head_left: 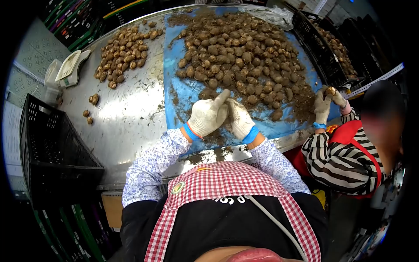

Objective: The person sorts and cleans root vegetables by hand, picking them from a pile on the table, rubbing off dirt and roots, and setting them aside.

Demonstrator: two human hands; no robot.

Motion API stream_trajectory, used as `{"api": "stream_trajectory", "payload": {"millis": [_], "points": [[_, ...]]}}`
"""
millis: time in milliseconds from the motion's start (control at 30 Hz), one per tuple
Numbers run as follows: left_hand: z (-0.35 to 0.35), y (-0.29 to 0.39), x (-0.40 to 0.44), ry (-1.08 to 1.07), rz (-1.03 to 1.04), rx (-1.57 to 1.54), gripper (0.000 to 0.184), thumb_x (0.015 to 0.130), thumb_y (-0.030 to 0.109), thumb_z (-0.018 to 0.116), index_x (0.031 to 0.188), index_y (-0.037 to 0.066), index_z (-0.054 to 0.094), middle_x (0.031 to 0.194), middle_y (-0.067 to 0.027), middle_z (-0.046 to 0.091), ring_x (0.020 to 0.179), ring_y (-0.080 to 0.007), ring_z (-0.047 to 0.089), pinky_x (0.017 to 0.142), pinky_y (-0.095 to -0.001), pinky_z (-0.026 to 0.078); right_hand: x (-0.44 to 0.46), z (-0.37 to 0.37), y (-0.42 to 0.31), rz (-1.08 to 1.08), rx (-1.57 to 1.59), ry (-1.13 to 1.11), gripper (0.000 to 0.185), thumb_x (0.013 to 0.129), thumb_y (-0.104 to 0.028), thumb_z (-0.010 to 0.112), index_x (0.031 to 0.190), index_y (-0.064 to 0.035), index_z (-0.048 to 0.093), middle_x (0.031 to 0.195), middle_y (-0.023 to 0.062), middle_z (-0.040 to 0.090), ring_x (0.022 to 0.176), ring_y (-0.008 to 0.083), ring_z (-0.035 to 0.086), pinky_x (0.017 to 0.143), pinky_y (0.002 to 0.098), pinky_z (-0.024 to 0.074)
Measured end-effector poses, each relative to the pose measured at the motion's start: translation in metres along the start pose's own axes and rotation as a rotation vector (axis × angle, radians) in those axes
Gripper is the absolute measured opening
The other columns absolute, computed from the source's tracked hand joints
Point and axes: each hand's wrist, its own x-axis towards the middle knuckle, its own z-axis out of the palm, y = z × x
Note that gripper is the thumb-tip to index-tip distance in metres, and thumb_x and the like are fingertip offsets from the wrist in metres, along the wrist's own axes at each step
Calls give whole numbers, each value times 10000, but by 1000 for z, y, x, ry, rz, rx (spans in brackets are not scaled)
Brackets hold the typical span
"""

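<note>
My left hand (207, 115), in a white knit glove with a blue cuff, is closed at the near edge of the big taro heap (244, 56). My right hand (240, 118), gloved the same way, is closed right beside it, the fingers of both meeting. What they hold, if anything, is hidden by the gloves. Soil-covered small taro corms lie just beyond my fingertips on a blue plastic sheet (174, 98). Loose dirt and root bits are scattered under my hands.
Cleaner taros (124, 54) are piled on the metal table (131, 105) at left, with a few loose ones nearer. A scale (72, 69) and black crate (56, 144) stand left. A filled crate (327, 48) stands right. A co-worker's gloved hands (325, 105) are at the right edge.
</note>
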Motion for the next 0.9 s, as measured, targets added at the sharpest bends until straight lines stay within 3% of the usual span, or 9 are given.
{"api": "stream_trajectory", "payload": {"millis": [133,200,300,367,400,433,533,600,900], "points": [[33,-11,-16,68,-492,-225,309,794,29,581,1102,-7,593,603,-129,602,505,-248,616,487,-358,496,14,-7,10,-635,-1114,239,175,943,-180,509,1068,-87,589,949,111,650,760,246,655,550,344,524],[28,-21,-16,-152,-1412,-1334,368,1030,254,312,1189,39,566,887,-78,656,715,-221,642,634,-340,540,13,3,-3,-734,-1556,297,174,922,-133,521,1074,-78,587,964,146,656,757,286,661,559,359,531],[63,-50,-38,-143,-1116,-848,356,1034,256,325,1162,23,561,950,-85,658,759,-233,643,673,-321,549,-16,28,-51,-210,-1438,68,254,853,-76,560,1099,-13,549,1130,200,606,964,306,637,729,362,555],[84,-60,-56,-132,-919,-542,350,1036,258,333,1144,13,559,993,-90,659,788,-242,644,699,-308,555,0,11,-18,-504,-1484,160,211,900,-77,491,1093,-6,538,1083,195,605,874,314,643,676,410,549],[56,-41,-40,-211,-262,191,389,1041,287,333,1206,-8,524,1063,-112,656,829,-213,648,706,-298,552,13,0,3,-657,-1496,206,198,923,-77,456,1090,-3,532,1059,193,604,829,318,646,650,435,546],[34,-16,-18,-351,-463,131,414,1044,305,320,1236,-10,506,1128,-125,632,880,-201,642,746,-293,545,25,-13,18,-1059,-1382,322,203,944,-81,432,1105,-33,546,1032,174,601,836,303,636,616,410,540],[18,-13,-14,-338,-636,-315,453,1045,339,310,1282,-6,485,1215,-134,593,975,-177,626,798,-295,538,3,7,-11,326,340,71,203,967,-160,440,1097,-46,546,893,97,601,733,154,591,492,269,473],[25,-18,-22,-129,-612,-605,446,1035,349,349,1285,4,481,1199,-130,592,1000,-180,624,764,-302,549,2,10,0,-414,-385,150,230,985,-233,442,1080,-50,544,779,60,581,622,119,551,443,261,422],[27,-3,-41,134,-952,-1474,394,1029,295,405,1299,20,489,1163,-83,594,911,-134,602,747,-256,531,-3,-18,-1,-316,-947,289,290,929,-288,551,1039,-20,535,764,196,625,706,362,637,610,406,511]]}}
